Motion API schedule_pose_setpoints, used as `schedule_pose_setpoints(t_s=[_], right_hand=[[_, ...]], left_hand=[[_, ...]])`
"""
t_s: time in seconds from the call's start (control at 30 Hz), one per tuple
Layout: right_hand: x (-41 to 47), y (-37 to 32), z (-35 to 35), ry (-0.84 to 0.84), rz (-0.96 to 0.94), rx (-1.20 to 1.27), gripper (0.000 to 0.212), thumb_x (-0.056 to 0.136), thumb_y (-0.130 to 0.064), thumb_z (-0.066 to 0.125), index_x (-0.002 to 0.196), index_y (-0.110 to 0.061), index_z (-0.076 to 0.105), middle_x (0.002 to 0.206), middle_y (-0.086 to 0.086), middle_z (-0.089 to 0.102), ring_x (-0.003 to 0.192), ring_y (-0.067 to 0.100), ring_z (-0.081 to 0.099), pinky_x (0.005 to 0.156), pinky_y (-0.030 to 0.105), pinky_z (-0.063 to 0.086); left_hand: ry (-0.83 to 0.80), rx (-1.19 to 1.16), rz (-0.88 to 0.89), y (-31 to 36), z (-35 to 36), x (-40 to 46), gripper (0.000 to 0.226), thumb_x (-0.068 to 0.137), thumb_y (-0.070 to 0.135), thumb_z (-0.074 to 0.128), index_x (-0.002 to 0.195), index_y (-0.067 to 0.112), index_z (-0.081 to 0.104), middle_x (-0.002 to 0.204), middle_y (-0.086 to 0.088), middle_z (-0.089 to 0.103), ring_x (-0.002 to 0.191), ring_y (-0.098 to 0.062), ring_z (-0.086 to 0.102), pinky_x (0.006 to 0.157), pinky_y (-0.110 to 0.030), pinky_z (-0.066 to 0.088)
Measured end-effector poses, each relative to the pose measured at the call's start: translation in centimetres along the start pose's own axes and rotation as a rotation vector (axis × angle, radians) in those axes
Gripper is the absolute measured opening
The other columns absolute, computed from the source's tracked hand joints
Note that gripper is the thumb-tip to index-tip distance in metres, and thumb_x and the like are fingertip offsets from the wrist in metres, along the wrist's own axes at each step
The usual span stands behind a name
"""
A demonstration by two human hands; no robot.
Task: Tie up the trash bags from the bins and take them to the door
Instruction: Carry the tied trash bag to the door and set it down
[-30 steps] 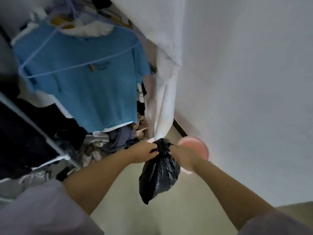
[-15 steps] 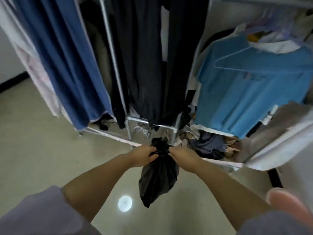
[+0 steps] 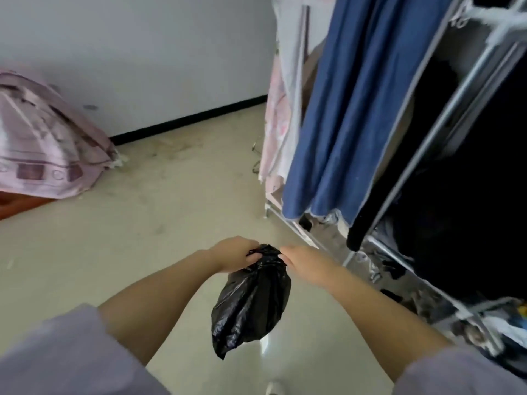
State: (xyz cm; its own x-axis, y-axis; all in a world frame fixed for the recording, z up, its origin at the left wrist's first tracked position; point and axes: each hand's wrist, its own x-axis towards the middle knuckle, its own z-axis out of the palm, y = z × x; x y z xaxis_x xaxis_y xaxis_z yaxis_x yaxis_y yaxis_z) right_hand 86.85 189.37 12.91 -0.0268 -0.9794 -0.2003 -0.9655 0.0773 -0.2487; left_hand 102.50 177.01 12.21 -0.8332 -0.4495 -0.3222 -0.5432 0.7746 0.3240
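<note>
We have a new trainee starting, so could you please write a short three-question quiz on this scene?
1. True or false: the black bag rests on the floor.
2. Which hands grip the bag's neck? A) left hand only B) right hand only C) both
3. Fill in: the blue cloth hangs on the person's ____ side.

Key: 1. False, it hangs in the air from the hands. 2. C. 3. Right.

Single head-worn wide-angle view, looks forward and down from chest height; hands near, low centre; floor [image 3: 142,223] ahead, clothes rack [image 3: 413,138] close on right.
</note>
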Motion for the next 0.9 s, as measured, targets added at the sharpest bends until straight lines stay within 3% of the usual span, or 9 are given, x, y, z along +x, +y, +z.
schedule_pose_setpoints(t_s=[0.17,0.27,0.37,0.57,0.67,0.9], right_hand=[[12.3,-1.8,0.1,-0.047,-0.139,-0.020,0.028,0.101,-0.029,0.031,0.098,-0.009,0.051,0.095,0.011,0.060,0.079,0.025,0.052,0.072,0.037,0.041],[18.4,-2.2,-1.5,-0.057,-0.218,-0.019,0.026,0.101,-0.028,0.031,0.092,-0.012,0.049,0.090,0.009,0.056,0.079,0.024,0.051,0.070,0.033,0.037],[24.5,-1.6,-2.8,-0.086,-0.283,0.012,0.020,0.102,-0.027,0.032,0.085,-0.017,0.038,0.083,0.001,0.047,0.076,0.019,0.045,0.068,0.031,0.034],[36.1,0.6,-4.7,-0.144,-0.356,0.000,0.028,0.102,-0.028,0.031,0.096,-0.009,0.051,0.094,0.012,0.061,0.079,0.026,0.051,0.069,0.035,0.038],[41.7,1.3,-6.0,-0.152,-0.371,-0.014,0.029,0.102,-0.029,0.031,0.097,-0.009,0.051,0.095,0.012,0.061,0.082,0.028,0.056,0.072,0.040,0.043],[57.2,4.2,-8.4,-0.127,-0.332,-0.047,0.030,0.102,-0.029,0.030,0.096,-0.008,0.051,0.094,0.013,0.060,0.079,0.026,0.050,0.069,0.034,0.036]], left_hand=[[0.045,-0.046,-0.156,-9.0,-3.2,1.2,0.026,0.098,0.033,0.041,0.088,0.012,0.050,0.083,-0.011,0.055,0.076,-0.024,0.047,0.065,-0.031,0.033],[0.082,-0.075,-0.231,-13.4,-5.3,3.3,0.026,0.098,0.033,0.041,0.087,0.010,0.050,0.080,-0.005,0.052,0.075,-0.024,0.047,0.065,-0.031,0.032],[0.105,-0.115,-0.305,-17.1,-7.3,6.1,0.026,0.098,0.033,0.042,0.087,0.011,0.051,0.084,-0.011,0.056,0.076,-0.023,0.046,0.066,-0.030,0.033],[0.098,-0.163,-0.360,-23.5,-11.0,12.3,0.031,0.098,0.033,0.041,0.104,0.007,0.057,0.094,-0.014,0.063,0.081,-0.028,0.054,0.069,-0.035,0.039],[0.096,-0.158,-0.377,-27.5,-13.4,15.9,0.030,0.098,0.033,0.041,0.103,0.007,0.056,0.097,-0.015,0.063,0.086,-0.030,0.056,0.072,-0.036,0.041],[0.100,-0.132,-0.319,-37.4,-19.9,26.2,0.029,0.099,0.033,0.041,0.096,0.007,0.054,0.094,-0.016,0.062,0.077,-0.023,0.046,0.066,-0.032,0.033]])
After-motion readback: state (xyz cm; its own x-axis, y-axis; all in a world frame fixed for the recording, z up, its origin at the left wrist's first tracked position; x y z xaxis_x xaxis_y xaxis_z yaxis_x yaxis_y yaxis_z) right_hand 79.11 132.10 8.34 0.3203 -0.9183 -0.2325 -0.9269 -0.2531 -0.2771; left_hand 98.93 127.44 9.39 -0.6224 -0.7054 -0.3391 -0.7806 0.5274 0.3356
